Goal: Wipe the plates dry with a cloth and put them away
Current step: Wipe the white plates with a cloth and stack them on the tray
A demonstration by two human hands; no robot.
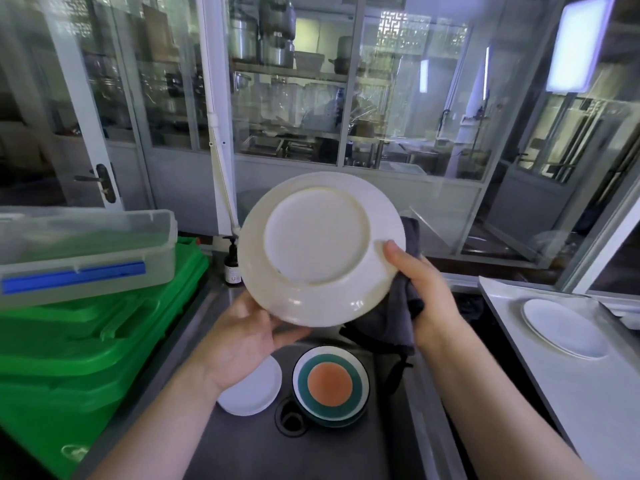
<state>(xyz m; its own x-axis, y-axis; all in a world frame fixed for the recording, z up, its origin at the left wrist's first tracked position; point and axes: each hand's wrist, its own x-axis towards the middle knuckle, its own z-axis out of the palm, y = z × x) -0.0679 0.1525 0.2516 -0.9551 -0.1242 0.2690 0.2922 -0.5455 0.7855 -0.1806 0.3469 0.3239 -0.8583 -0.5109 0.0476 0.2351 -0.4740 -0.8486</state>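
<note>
A white plate (320, 247) is held up over the sink, its underside facing me. My left hand (247, 337) supports its lower left rim from below, fingers curled under the edge. My right hand (420, 292) grips the right rim, thumb on the underside, with a dark grey cloth (391, 320) bunched between palm and plate; the cloth hangs down behind the plate. Down in the sink lie a small white plate (258, 393) and a stack topped by a plate with green rings and an orange centre (330, 384).
The steel sink (346, 452) has a drain (291, 419) beside the stacked plates. Green crates (90, 341) with a clear lidded box (86, 251) stand at left. A white counter (554, 375) at right bears a white plate (564, 329). A brown pump bottle (232, 263) stands behind the sink.
</note>
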